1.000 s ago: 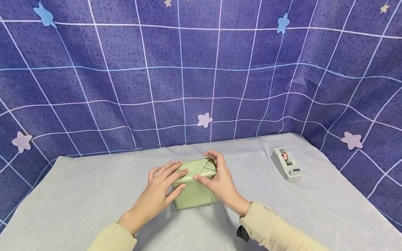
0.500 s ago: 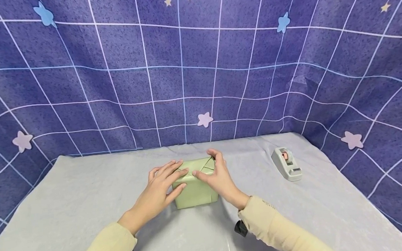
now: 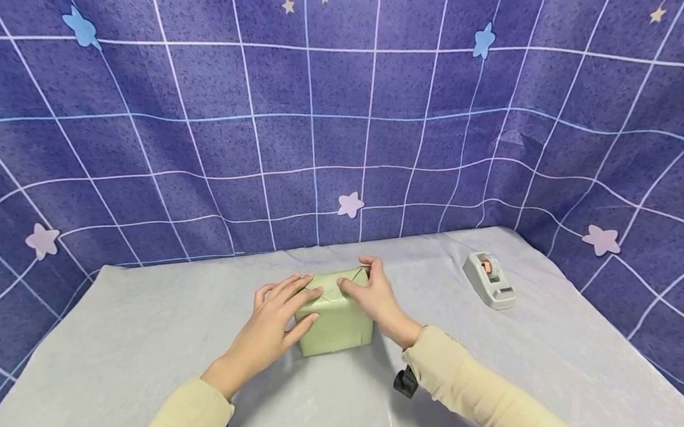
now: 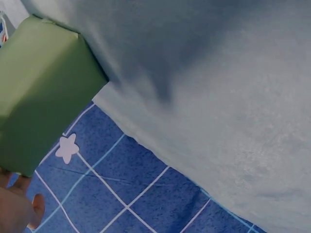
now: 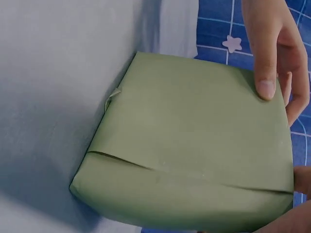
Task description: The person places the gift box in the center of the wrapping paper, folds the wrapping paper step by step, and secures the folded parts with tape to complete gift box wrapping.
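Observation:
A box wrapped in pale green paper [image 3: 335, 328] stands upright on the cloth-covered table, folded flaps on its top. My left hand [image 3: 269, 328] holds its left side, fingers over the top and thumb against the front face. My right hand [image 3: 382, 305] is at the top right corner, thumb on the folded paper and index finger bent behind the edge. In the right wrist view a paper seam crosses the wrapped box [image 5: 194, 121], and the left hand's thumb [image 5: 266, 87] presses on the broad face. The left wrist view shows the box's side [image 4: 48, 92].
A white tape dispenser [image 3: 490, 282] stands on the grey tablecloth [image 3: 162, 324] to the right of the box. Behind the table hangs a blue curtain [image 3: 280, 137] with a grid and stars. A black wrist camera mount [image 3: 405, 382] sticks out below the right sleeve.
My right hand has slid to the right along the top of the box, its thumb moving from near the middle toward the right corner. The left hand stays in place.

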The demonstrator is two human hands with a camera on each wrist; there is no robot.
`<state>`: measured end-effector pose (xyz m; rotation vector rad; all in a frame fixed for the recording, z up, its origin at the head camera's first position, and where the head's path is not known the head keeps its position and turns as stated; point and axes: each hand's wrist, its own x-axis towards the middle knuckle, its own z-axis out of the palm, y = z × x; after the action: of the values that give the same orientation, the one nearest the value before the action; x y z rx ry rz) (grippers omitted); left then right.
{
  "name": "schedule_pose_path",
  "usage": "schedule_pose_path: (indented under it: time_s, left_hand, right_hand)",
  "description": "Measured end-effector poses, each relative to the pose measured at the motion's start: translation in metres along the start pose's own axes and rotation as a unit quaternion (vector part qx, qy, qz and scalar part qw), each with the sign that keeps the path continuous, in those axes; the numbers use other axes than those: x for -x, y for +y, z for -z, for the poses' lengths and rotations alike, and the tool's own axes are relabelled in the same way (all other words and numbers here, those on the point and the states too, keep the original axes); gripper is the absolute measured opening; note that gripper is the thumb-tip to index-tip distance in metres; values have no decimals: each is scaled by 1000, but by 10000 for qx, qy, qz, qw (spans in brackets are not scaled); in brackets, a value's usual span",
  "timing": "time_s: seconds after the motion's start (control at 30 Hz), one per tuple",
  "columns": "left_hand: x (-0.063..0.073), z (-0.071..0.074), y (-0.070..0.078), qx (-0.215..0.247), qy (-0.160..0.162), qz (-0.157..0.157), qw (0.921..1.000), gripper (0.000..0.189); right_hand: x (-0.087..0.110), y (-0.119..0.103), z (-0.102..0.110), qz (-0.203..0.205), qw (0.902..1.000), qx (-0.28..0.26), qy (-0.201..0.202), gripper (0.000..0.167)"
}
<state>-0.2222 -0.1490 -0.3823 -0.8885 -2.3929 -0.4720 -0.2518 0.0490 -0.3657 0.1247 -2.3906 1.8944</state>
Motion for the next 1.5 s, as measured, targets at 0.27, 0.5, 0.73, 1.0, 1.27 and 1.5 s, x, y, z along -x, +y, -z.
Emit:
schedule_pose_path:
  time_s: [0.27,0.5,0.73,1.0,1.27,1.5]
  left_hand:
    - [-5,1,1,830,38,867,9928,37]
    - [-18,1,2,1805,428,2044,9612,34]
    - [-26,-2,-4,2637,161,3467,9000,32]
    - [-24,-3,-7,3143,-25,4216,8506,33]
    - [-28,-4,-3,3790,86,4871,7867,30]
    - [-26,-1,-3,3932,-298,4953,7741,44]
  right_hand:
    - [-5,6,12,-202,9994,-291,36,41]
    - [-12,8,20,-451,9987,-242,1,38]
    - [-17,10,20,-501,9984,-261,26,40]
    - [-19,12,17,-408,9976,-540,114,33]
    - [-22,10,15,-405,9971,-631,162,28]
    - [-18,5,19,-641,9970,-434,26,30]
